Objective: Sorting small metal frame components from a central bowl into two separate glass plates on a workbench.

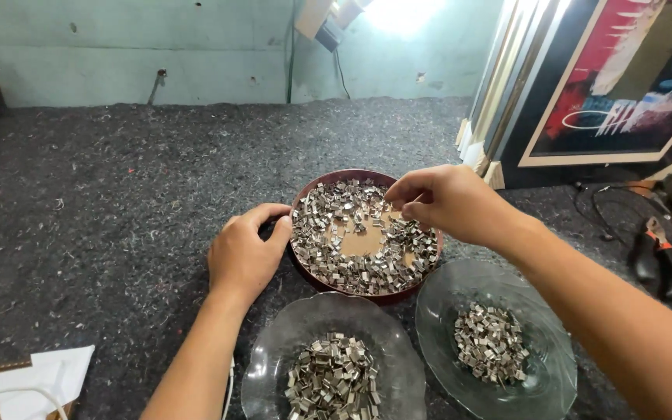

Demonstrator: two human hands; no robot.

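Fingertips of the right hand pinching together over the far right side of the brown bowl, apparently closing on one or two of the small metal clips, though too small to tell for sure whether any is caught between them. Left hand resting loosely curled on the bowl's left rim, thumb against the edge, steadying rather than gripping, holding nothing else. Best keeping that steadying hand planted so the bowl is not sliding on the grey felt surface, and picking with thumb and forefinger only, lifting straight up so tangled neighbours are dropping back instead of spilling over the rim. Clips lying in a ring around the bowl's wall, baring a tan patch of bottom in the middle. Sitting just in front, two clear glass dishes: the near left dish carrying a small heap of the same clips at its centre, the right dish holding a similar heap, both well short of full. Lying off to the right, red-handled pliers; leaning behind, framed pictures.
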